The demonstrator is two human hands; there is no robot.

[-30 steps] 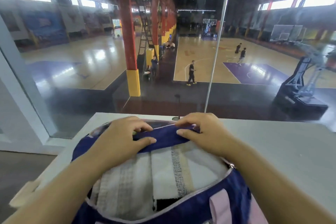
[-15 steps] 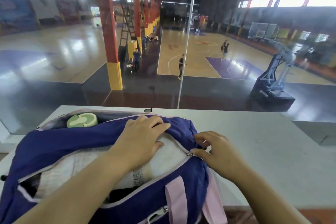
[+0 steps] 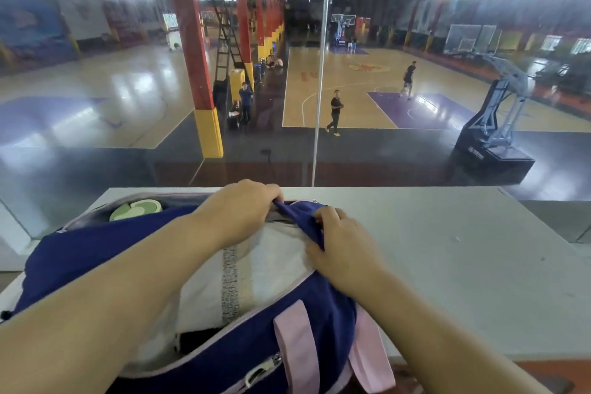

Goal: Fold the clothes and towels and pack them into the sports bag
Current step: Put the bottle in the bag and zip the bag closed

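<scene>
The sports bag (image 3: pixel 80 253) is set on the grey surface (image 3: pixel 463 265), directly beneath the hands, with its long axis running from the near left toward the far middle. The top opening is not closed. A folded white towel (image 3: pixel 256 272) with a grey stripe is seen filling it, and something dark lies under the towel at the near edge. Both hands are placed at the far end of the opening, almost touching. The left hand (image 3: pixel 240 214) is curled round the blue fabric at the far lip. The right hand (image 3: pixel 343 246) pinches the same blue flap just beside it, on the right. The left forearm is laid along the bag's axis. Packing is judged largely done, with closing as the step in hand. A closing pull would have to be drawn along that axis toward the near left. The main zip slider cannot be identified. A green object (image 3: pixel 136 209) is noted in a far-left pocket.
</scene>
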